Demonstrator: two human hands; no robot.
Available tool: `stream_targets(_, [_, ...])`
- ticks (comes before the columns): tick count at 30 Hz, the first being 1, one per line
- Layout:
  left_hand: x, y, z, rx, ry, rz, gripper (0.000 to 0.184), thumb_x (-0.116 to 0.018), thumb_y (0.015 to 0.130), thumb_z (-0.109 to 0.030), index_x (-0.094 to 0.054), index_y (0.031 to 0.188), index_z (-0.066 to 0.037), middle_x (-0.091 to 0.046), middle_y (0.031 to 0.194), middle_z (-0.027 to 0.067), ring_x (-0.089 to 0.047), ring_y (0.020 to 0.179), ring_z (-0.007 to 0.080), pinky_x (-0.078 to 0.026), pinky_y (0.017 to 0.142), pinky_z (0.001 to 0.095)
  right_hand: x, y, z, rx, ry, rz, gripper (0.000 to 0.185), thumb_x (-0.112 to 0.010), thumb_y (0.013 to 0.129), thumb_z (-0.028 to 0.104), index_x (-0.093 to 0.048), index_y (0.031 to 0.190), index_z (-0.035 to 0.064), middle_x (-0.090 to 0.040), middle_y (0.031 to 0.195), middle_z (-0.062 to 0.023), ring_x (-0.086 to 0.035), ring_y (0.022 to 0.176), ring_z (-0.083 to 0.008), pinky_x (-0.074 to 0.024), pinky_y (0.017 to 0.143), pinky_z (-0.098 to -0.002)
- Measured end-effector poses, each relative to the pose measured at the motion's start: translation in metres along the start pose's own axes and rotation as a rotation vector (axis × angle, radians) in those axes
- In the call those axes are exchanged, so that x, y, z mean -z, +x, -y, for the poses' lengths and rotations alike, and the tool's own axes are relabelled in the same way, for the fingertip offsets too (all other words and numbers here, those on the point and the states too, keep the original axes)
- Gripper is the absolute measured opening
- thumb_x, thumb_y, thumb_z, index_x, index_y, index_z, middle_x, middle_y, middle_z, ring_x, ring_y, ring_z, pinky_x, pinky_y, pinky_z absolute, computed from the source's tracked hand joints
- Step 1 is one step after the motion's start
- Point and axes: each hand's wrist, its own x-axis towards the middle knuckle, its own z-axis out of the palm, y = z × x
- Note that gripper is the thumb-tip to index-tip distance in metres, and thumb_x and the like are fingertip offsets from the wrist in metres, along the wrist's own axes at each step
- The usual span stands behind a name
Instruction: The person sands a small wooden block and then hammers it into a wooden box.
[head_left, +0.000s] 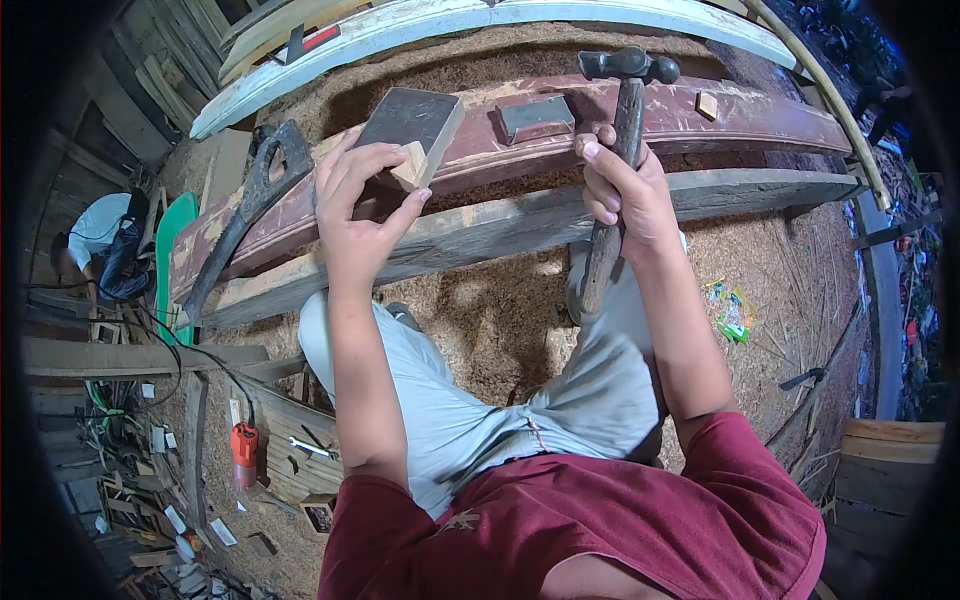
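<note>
My right hand [628, 190] is wrapped round the wooden handle of a hammer [627, 100], held upright with its dark metal head at the top. My left hand [365, 205] has a small pale wood block [411, 166] between thumb and fingers, against the side of a dark-topped box-like block [415, 117]. That block rests on the reddish plank [480, 150]. A smaller dark rectangular piece [536, 119] lies on the plank between my hands. Farther right on it sits another small wood block [707, 106].
A handsaw [255, 195] leans across the planks at left. Nearer me runs a grey beam [500, 222]; a pale beam [380, 38] lies beyond. A person [108, 240] crouches far left. An orange power tool [244, 455] stands at lower left.
</note>
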Motion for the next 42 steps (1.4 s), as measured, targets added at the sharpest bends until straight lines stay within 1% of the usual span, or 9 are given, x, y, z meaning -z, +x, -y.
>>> stream_targets(11, [-0.006, -0.003, 0.002, 0.012, 0.058, -0.014, 0.044, -0.091, 0.071, -0.007, -0.074, 0.112, -0.012, -0.075, 0.118, 0.0043, -0.061, 0.126, 0.0313, -0.04, 0.116, 0.0456, 0.001, 0.0, -0.001, -0.003, 0.01, -0.009, 0.028, -0.077, 0.094, 0.006, -0.053, 0.102, 0.0168, -0.054, 0.077, 0.0054, -0.042, 0.051, -0.0035, -0.033, 0.043, -0.0229])
stream_targets(17, [-0.028, -0.007, -0.013, 0.057, 0.218, -0.175, 0.04, -0.091, 0.075, -0.012, -0.076, 0.111, -0.015, -0.075, 0.114, 0.001, -0.059, 0.113, 0.0263, -0.041, 0.105, 0.0391, -0.001, 0.0, 0.0, 0.002, 0.003, -0.021, 0.026, -0.076, 0.094, 0.006, -0.053, 0.1, 0.0172, -0.055, 0.077, 0.0058, -0.042, 0.051, -0.0028, -0.0337, 0.044, -0.0227])
stream_targets(20, [-0.04, -0.008, -0.025, 0.082, 0.307, -0.23, 0.04, -0.092, 0.075, -0.015, -0.076, 0.112, -0.017, -0.074, 0.114, -0.0004, -0.056, 0.113, 0.025, -0.039, 0.104, 0.0383, 0.003, 0.002, -0.002, 0.005, 0.01, -0.007, 0.027, -0.077, 0.094, 0.006, -0.053, 0.1, 0.0172, -0.055, 0.077, 0.0058, -0.042, 0.051, -0.0027, -0.0342, 0.044, -0.0227])
stream_targets(23, [-0.049, -0.01, -0.033, 0.105, 0.377, -0.262, 0.042, -0.092, 0.074, -0.017, -0.077, 0.113, -0.018, -0.073, 0.117, -0.0017, -0.055, 0.114, 0.0246, -0.038, 0.105, 0.0387, 0.004, 0.002, -0.002, 0.006, 0.011, -0.011, 0.027, -0.077, 0.094, 0.006, -0.053, 0.1, 0.0173, -0.055, 0.077, 0.0061, -0.042, 0.051, -0.0029, -0.0344, 0.044, -0.0228])
stream_targets(26, [-0.051, -0.011, -0.042, 0.197, 0.422, -0.258, 0.039, -0.092, 0.076, -0.022, -0.077, 0.112, -0.02, -0.072, 0.118, -0.0045, -0.052, 0.123, 0.0274, -0.031, 0.111, 0.0481, 0.002, 0.002, -0.001, 0.008, 0.014, -0.022, 0.027, -0.077, 0.094, 0.006, -0.053, 0.1, 0.0174, -0.053, 0.076, 0.0065, -0.042, 0.051, -0.0031, -0.0344, 0.044, -0.0228])
stream_targets(29, [-0.053, -0.012, -0.037, 0.157, 0.443, -0.274, 0.038, -0.091, 0.078, -0.026, -0.076, 0.112, -0.021, -0.072, 0.119, -0.005, -0.053, 0.128, 0.0275, -0.024, 0.11, 0.0503, 0.003, 0.002, -0.002, 0.008, 0.032, -0.019, 0.027, -0.077, 0.094, 0.006, -0.053, 0.099, 0.0175, -0.051, 0.074, 0.007, -0.042, 0.052, -0.0033, -0.0346, 0.044, -0.0229])
stream_targets(32, [-0.055, -0.013, -0.028, 0.158, 0.345, -0.274, 0.038, -0.091, 0.078, -0.028, -0.076, 0.112, -0.021, -0.072, 0.12, -0.0045, -0.055, 0.133, 0.0267, -0.023, 0.11, 0.0525, 0.003, 0.002, 0.0, 0.007, 0.039, -0.014, 0.027, -0.077, 0.094, 0.006, -0.053, 0.098, 0.0173, -0.05, 0.073, 0.0072, -0.042, 0.051, -0.0034, -0.0349, 0.044, -0.0229])
stream_targets(35, [-0.053, -0.01, -0.036, 0.149, 0.403, -0.27, 0.04, -0.091, 0.077, -0.024, -0.075, 0.113, -0.018, -0.072, 0.118, -0.001, -0.059, 0.13, 0.0288, -0.028, 0.112, 0.0489, 0.004, 0.002, -0.001, 0.009, 0.039, -0.011, 0.027, -0.077, 0.094, 0.006, -0.052, 0.098, 0.0169, -0.05, 0.072, 0.0073, -0.042, 0.051, -0.0034, -0.0349, 0.044, -0.023])
stream_targets(42, [-0.054, -0.009, -0.038, 0.146, 0.432, -0.243, 0.045, -0.093, 0.075, -0.026, -0.073, 0.115, -0.018, -0.072, 0.12, -0.0009, -0.06, 0.129, 0.0266, -0.028, 0.112, 0.0473, 0.004, 0.003, 0.0, -0.002, 0.05, 0.007, 0.027, -0.077, 0.094, 0.006, -0.052, 0.097, 0.0163, -0.049, 0.07, 0.0073, -0.042, 0.051, -0.0034, -0.0352, 0.044, -0.0229])
